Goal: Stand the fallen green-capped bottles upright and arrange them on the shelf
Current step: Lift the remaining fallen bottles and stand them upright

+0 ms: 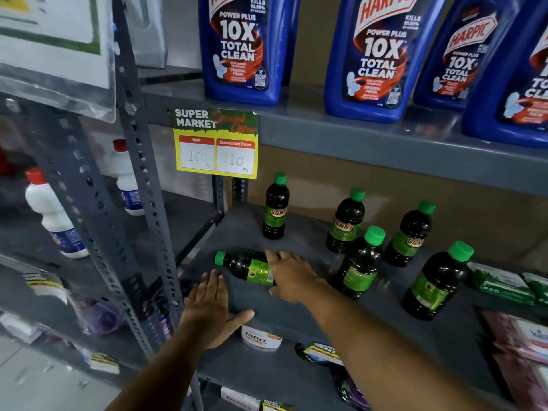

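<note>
One dark bottle with a green cap and green label (243,264) lies on its side on the grey shelf (237,229), cap pointing left. My right hand (292,274) covers its base end with fingers curled around it. My left hand (212,307) rests flat and open on the shelf's front edge, just in front of the lying bottle. Several matching bottles stand upright: one at the back left (275,207), one further right (347,221), one at the back right (410,234), one in the middle (360,264) and one at the front right (437,281).
Blue toilet-cleaner jugs (243,48) stand on the shelf above, whose edge carries a yellow price tag (216,143). Green packets (501,281) and pink packs (522,345) lie at the right. White red-capped bottles (50,212) stand in the left bay behind a grey upright post (142,185).
</note>
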The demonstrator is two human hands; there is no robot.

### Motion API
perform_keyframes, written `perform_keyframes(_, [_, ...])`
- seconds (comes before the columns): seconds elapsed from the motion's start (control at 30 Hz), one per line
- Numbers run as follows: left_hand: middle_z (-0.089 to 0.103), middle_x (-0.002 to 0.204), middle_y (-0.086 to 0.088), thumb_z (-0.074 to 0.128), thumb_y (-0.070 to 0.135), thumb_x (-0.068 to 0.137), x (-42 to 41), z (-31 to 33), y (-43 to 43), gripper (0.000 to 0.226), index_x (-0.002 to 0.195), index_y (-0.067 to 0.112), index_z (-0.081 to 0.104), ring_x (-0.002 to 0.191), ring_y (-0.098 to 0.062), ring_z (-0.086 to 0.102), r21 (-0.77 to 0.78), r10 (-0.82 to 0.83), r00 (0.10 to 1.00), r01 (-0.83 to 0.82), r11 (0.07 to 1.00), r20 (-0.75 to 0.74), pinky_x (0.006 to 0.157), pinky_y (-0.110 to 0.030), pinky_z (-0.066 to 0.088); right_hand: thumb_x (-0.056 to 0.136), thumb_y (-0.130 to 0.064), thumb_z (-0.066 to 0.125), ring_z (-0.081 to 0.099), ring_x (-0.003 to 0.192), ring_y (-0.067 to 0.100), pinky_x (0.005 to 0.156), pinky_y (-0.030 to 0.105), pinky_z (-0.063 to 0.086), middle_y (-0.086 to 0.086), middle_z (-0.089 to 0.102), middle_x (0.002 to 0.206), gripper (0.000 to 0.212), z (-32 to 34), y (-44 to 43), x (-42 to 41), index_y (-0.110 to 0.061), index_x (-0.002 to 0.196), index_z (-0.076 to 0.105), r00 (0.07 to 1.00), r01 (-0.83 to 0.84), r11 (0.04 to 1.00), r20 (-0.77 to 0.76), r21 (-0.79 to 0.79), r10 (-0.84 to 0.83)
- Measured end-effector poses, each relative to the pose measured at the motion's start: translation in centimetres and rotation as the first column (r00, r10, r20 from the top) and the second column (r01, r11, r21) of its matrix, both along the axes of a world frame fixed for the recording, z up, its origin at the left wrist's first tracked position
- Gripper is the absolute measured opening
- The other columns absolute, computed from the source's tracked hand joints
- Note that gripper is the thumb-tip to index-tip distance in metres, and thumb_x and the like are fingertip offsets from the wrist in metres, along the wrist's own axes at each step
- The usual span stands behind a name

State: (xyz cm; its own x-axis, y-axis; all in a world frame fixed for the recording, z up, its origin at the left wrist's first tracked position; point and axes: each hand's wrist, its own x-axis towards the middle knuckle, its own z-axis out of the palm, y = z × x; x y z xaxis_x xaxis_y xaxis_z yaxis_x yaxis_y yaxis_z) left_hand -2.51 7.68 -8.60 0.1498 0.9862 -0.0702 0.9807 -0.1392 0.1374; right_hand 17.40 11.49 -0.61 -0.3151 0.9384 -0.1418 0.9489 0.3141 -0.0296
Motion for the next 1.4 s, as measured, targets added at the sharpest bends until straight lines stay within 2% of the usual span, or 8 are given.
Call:
perform_keyframes(0.23, [-0.009,0.16,-0.014,0.004,0.092,0.061,-0.1,-0.3,-0.1,0.122,0.148,0.006,-0.008,0.146,-0.027,-0.011,0.034,-0.002,1.0,0.001,0.999,0.022,0.119,-0.043,0.0,0.08,-0.035,0.072,0.038,0.13,0.034,0.103,0.042,0.035,0.012,0.042,0.142,0.085,-1.1,1.1,0.2,-0.021,0.149,0.024,0.935,0.159,0.987,-0.325,0.035,-0.139])
perform_keyframes(0.4, [-0.012,0.16,-0.011,0.007,0.092,0.062,-0.1,-0.4,-0.1,0.122,0.148,0.008,-0.009,0.146,-0.025,-0.015,0.026,0.011,0.998,-0.013,1.0,0.057,0.118,-0.041,-0.004,0.081,-0.039,0.071,0.029,0.123,0.026,0.101,0.042,0.03,-0.003,0.047,0.134,0.082,-3.4,0.6,-0.8,-0.036,0.147,0.023,0.566,0.323,0.944,-0.784,-0.071,-0.253])
perform_keyframes(0.57, [-0.009,0.161,-0.011,0.008,0.093,0.062,-0.1,-0.5,-0.1,0.122,0.149,0.008,-0.006,0.146,-0.025,-0.014,0.037,0.01,0.998,-0.013,0.999,0.068,0.118,-0.042,-0.005,0.083,-0.025,0.074,0.049,0.119,0.022,0.096,0.035,0.04,0.003,0.054,0.127,0.068,-4.6,0.1,-0.9,-0.018,0.138,0.035,0.382,0.266,0.96,-0.904,-0.092,-0.192])
perform_keyframes(0.8, [-0.007,0.161,-0.013,0.001,0.088,0.068,-0.1,-0.5,-0.1,0.113,0.149,0.008,-0.004,0.146,-0.025,-0.012,0.058,-0.003,0.997,-0.001,0.998,0.074,0.116,-0.04,-0.006,0.084,-0.019,0.072,0.052,0.108,0.001,0.084,0.005,0.034,-0.006,0.054,0.122,0.063,-4.6,0.0,-0.6,-0.018,0.136,0.037,0.461,0.189,0.979,-0.874,-0.072,-0.154])
perform_keyframes(0.9, [0.0,0.161,-0.014,-0.007,0.076,0.075,-0.6,-0.2,0.4,0.101,0.149,0.007,0.002,0.147,-0.026,-0.006,0.089,-0.04,0.998,0.035,0.995,0.053,0.117,-0.039,-0.003,0.081,-0.019,0.074,0.05,0.105,-0.015,0.085,0.009,0.04,-0.016,0.055,0.114,0.059,-4.7,0.0,-0.6,-0.026,0.129,0.04,0.448,0.198,0.977,-0.88,-0.074,-0.158])
perform_keyframes(0.97, [0.006,0.161,-0.013,-0.001,0.067,0.083,-1.2,0.1,1.4,0.089,0.149,0.007,0.006,0.147,-0.024,-0.001,0.117,-0.03,0.995,0.019,0.993,0.093,0.117,-0.037,-0.001,0.076,-0.025,0.078,0.053,0.106,-0.007,0.088,0.021,0.045,-0.011,0.056,0.112,0.059,-4.8,0.0,-0.6,-0.025,0.125,0.044,0.445,0.252,0.966,-0.88,-0.054,-0.165])
perform_keyframes(1.13, [0.013,0.16,-0.009,0.005,0.054,0.091,-1.0,-0.5,2.6,0.073,0.149,0.01,0.012,0.147,-0.02,0.003,0.199,-0.035,0.998,0.024,0.98,0.049,0.116,-0.035,-0.003,0.049,-0.054,0.083,0.035,0.107,0.003,0.093,0.025,0.035,-0.005,0.041,0.117,0.1,-4.9,0.4,-1.6,-0.023,0.133,0.038,0.471,0.432,0.902,-0.858,0.021,-0.205])
perform_keyframes(1.4, [0.011,0.16,-0.012,0.002,0.054,0.088,-1.5,-0.5,3.2,0.077,0.148,0.007,0.011,0.147,-0.022,0.002,0.201,-0.12,0.993,0.115,0.973,0.015,0.118,-0.035,-0.002,0.056,-0.034,0.083,0.053,0.095,-0.007,0.07,0.004,0.039,-0.017,0.052,0.104,0.069,-5.6,0.7,-1.7,-0.034,0.112,0.043,0.421,0.431,0.902,-0.883,-0.007,-0.208])
